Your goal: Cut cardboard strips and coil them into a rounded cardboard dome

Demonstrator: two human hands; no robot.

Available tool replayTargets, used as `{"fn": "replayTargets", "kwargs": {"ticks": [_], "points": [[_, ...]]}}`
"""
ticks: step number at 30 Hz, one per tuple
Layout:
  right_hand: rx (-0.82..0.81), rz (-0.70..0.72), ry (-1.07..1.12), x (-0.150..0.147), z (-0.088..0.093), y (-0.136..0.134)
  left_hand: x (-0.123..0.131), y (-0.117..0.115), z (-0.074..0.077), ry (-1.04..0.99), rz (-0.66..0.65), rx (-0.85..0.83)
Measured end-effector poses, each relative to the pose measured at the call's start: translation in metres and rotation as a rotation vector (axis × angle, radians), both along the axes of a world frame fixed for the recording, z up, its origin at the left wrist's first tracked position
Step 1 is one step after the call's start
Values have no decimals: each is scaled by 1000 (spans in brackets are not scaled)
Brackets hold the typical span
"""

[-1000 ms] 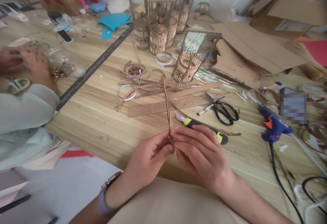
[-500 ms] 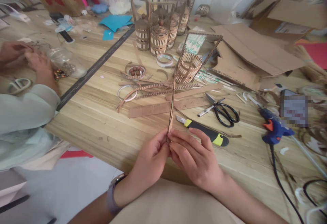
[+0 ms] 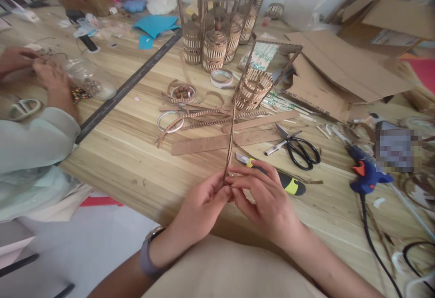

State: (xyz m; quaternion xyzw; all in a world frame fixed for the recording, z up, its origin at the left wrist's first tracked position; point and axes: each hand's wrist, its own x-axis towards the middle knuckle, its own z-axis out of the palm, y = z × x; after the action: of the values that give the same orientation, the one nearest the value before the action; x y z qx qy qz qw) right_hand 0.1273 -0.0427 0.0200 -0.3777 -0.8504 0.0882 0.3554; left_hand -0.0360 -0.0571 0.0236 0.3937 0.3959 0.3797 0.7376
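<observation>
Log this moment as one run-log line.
left hand: pinches cardboard strip, lower end | right hand: pinches same end | cardboard strip: raised, near upright | on table nearby: utility knife, scissors

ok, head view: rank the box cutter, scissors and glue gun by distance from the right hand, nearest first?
From the right hand, which pinches a strip:
1. Box cutter: just behind the fingers.
2. Scissors: farther back, slightly right.
3. Glue gun: well off to the right.
</observation>
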Motion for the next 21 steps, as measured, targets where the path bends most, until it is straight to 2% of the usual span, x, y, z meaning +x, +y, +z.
{"fn": "replayTargets", "kwargs": {"ticks": [10, 14, 19, 21], "points": [[113, -31, -17, 0, -11, -4, 5, -1, -2, -42, 57, -99], [76, -66, 51, -3, -11, -6, 5, -4, -3, -35, 63, -85], [-59, -173, 138, -1, -10, -5, 2, -4, -5, -16, 11, -83], [-60, -169, 149, 0, -10, -5, 1, -3, -5, -30, 6, -65]]}}
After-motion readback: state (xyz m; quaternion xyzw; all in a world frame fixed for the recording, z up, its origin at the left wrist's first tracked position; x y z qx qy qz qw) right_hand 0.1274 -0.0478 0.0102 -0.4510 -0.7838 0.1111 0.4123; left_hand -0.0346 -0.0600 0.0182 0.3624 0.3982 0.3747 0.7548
